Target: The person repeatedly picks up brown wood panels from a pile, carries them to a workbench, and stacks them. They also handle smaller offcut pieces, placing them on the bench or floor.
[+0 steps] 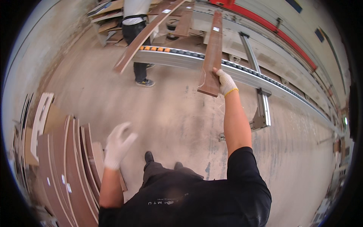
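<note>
Gripping the near end of a long, narrow brown wooden board [211, 53], the right hand [226, 82], gloved in white with a yellow cuff, is seen stretched forward at the end of a bare forearm. The gloved fingers are closed around the board's right edge just above its lower end. The board is held raised over the concrete floor [174, 117], its far end lying across the long grey roller conveyor [242, 73] that runs from upper left to right. The left hand [118, 145], in a white glove, is blurred and held free in the air with its fingers spread and nothing in them, just beside a stack of dark brown curved-looking panels [72, 170] standing on edge at the lower left. A second long brown plank [145, 36] is laid slanting across the conveyor further left, near the legs of another person in dark trousers [138, 56] standing beyond it. A red rail [272, 28] is seen along the wall behind the conveyor.
</note>
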A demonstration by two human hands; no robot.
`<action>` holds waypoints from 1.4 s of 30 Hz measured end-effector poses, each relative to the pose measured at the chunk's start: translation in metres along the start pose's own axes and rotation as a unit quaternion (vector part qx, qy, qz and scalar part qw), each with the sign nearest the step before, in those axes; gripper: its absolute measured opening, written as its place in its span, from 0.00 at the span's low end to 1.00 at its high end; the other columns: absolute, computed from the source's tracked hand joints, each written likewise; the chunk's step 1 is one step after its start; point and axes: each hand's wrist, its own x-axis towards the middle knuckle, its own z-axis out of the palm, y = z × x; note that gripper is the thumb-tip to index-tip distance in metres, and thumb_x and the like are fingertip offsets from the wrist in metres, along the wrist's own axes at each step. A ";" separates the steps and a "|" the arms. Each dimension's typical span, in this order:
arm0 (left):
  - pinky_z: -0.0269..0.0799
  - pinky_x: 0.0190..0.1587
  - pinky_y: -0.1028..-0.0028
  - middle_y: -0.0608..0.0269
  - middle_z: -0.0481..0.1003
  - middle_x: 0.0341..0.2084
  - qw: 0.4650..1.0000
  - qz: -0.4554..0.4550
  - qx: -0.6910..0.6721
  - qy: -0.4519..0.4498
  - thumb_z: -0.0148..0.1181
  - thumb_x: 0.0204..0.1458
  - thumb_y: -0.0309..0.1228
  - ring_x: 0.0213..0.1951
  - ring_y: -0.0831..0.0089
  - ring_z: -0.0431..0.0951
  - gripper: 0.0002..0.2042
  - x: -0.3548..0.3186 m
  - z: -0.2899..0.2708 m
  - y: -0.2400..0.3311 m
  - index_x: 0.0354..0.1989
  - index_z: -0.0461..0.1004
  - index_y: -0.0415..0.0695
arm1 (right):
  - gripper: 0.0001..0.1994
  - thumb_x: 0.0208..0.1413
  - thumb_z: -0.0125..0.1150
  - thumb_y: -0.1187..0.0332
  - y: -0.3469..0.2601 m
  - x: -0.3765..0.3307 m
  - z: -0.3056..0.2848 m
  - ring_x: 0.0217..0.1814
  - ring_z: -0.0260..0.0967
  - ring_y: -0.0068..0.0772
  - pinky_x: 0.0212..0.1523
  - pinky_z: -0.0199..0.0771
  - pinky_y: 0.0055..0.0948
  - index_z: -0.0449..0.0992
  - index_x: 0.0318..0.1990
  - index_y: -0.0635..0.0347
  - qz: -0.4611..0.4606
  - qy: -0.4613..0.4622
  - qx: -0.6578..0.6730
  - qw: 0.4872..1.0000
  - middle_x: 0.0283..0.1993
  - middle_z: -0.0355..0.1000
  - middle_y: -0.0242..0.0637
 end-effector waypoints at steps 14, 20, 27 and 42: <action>0.76 0.55 0.52 0.31 0.81 0.45 0.972 -0.101 0.046 -0.207 0.56 0.56 0.68 0.51 0.41 0.83 0.42 0.108 0.121 0.144 0.52 0.79 0.30 | 0.10 0.62 0.66 0.68 0.110 -0.148 0.051 0.44 0.76 0.35 0.46 0.80 0.39 0.73 0.46 0.59 -0.022 -0.017 -0.036 0.999 0.42 0.77 0.38; 0.78 0.44 0.52 0.38 0.81 0.31 0.974 -0.092 0.120 -0.167 0.62 0.55 0.63 0.38 0.41 0.84 0.32 -0.011 0.088 0.057 0.39 0.82 0.38 | 0.10 0.63 0.66 0.66 0.110 -0.058 0.039 0.50 0.78 0.39 0.55 0.81 0.42 0.80 0.50 0.56 0.048 -0.069 0.155 0.984 0.47 0.81 0.36; 0.78 0.43 0.52 0.45 0.82 0.31 0.936 -0.278 0.191 -0.097 0.68 0.50 0.65 0.38 0.45 0.84 0.31 -0.219 -0.031 -0.025 0.40 0.80 0.43 | 0.20 0.70 0.59 0.56 0.125 -0.095 0.076 0.65 0.74 0.47 0.69 0.72 0.56 0.75 0.63 0.55 0.062 -0.084 0.177 0.979 0.63 0.76 0.40; 0.70 0.54 0.53 0.52 0.73 0.50 0.881 -0.220 0.350 0.232 0.78 0.40 0.41 0.51 0.50 0.75 0.43 -0.283 -0.095 -0.015 0.68 0.67 0.45 | 0.19 0.68 0.68 0.59 0.290 -0.327 0.325 0.58 0.73 0.32 0.63 0.74 0.41 0.76 0.59 0.57 0.220 -0.408 0.045 0.885 0.57 0.76 0.31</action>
